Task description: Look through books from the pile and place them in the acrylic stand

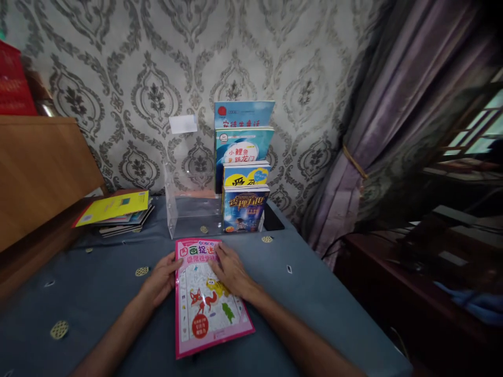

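Observation:
A pink-bordered children's picture book [208, 324] with a fox and a yellow cat on its cover is held between both hands, tilted over the table. My left hand [163, 277] grips its left edge, thumb on the cover and fingers behind. At the upper right, my right hand [231, 272] lies over the cover and edge. Beyond the book stands a clear acrylic tiered rack [192, 214] with a blank white label on top. Its right half carries several upright books, with a dark blue book [244, 212] in front and a light blue one [244, 112] at the back.
A stack of books with a yellow one [113, 208] on top lies at the left, near a wooden cabinet [43, 173]. The blue-grey tablecloth [298, 309] has printed patterns. A dark flat object [273, 219] lies behind the rack. A purple curtain [353, 131] hangs at the right.

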`<action>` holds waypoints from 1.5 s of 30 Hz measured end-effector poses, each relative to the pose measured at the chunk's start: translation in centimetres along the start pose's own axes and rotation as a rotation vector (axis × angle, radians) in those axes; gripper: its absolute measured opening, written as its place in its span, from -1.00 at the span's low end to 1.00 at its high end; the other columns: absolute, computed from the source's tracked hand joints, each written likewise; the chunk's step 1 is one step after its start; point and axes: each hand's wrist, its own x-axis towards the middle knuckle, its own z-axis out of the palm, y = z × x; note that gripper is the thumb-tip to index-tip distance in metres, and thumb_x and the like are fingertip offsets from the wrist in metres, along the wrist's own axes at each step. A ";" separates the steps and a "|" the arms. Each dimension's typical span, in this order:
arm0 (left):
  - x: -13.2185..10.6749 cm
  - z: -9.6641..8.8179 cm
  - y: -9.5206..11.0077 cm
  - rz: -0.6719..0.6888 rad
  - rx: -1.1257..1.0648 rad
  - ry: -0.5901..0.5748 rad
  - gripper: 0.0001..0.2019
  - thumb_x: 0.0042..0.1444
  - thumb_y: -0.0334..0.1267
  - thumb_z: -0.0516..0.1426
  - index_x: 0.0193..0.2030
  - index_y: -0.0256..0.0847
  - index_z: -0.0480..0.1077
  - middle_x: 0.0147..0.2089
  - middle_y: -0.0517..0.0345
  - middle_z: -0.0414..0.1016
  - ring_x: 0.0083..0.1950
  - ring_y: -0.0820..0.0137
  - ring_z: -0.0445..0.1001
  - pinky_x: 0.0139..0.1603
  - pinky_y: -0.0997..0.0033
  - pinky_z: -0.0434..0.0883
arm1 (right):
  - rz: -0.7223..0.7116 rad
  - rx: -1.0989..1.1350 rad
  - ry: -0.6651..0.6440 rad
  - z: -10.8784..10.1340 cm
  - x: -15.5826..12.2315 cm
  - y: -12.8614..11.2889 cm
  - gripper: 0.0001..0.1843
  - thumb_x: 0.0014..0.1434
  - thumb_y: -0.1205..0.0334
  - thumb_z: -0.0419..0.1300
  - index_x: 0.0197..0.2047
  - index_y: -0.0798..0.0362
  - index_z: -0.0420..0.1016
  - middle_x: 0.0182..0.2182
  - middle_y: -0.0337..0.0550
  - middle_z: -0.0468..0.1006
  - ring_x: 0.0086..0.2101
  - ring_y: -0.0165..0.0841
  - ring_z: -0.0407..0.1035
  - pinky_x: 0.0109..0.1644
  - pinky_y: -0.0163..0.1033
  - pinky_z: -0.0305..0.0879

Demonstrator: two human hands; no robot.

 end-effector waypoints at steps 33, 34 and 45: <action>-3.3 -1.5 4.6 0.632 1.055 -0.423 -0.56 0.15 0.17 0.20 -0.06 -0.13 0.59 0.08 -0.11 0.59 0.33 -0.01 0.34 0.40 -0.17 0.11 | -0.433 0.777 -0.171 -6.0 0.6 2.9 -0.77 0.08 0.41 0.22 -0.26 0.00 0.69 -0.16 -0.11 0.65 -0.09 -0.29 0.50 0.08 -0.11 0.38; -3.1 -2.2 3.9 0.608 1.085 -0.432 -0.56 0.14 0.18 0.20 -0.07 -0.12 0.59 0.09 -0.11 0.58 0.34 -0.01 0.33 0.40 -0.17 0.11 | -0.432 0.737 -0.225 -5.6 0.7 3.1 -0.71 0.03 0.48 0.20 -0.27 0.01 0.69 -0.17 -0.11 0.65 -0.10 -0.30 0.50 0.07 -0.13 0.38; -5.2 -4.4 -0.1 0.620 1.468 -0.567 -0.52 0.31 -0.29 0.04 0.35 0.08 0.27 0.43 0.09 0.22 0.46 0.12 0.13 0.47 -0.16 -0.01 | -0.423 0.444 -0.353 -3.3 0.9 4.0 -0.52 -0.03 0.60 0.07 -0.16 0.05 0.67 -0.15 -0.15 0.66 -0.10 -0.33 0.49 0.09 -0.19 0.36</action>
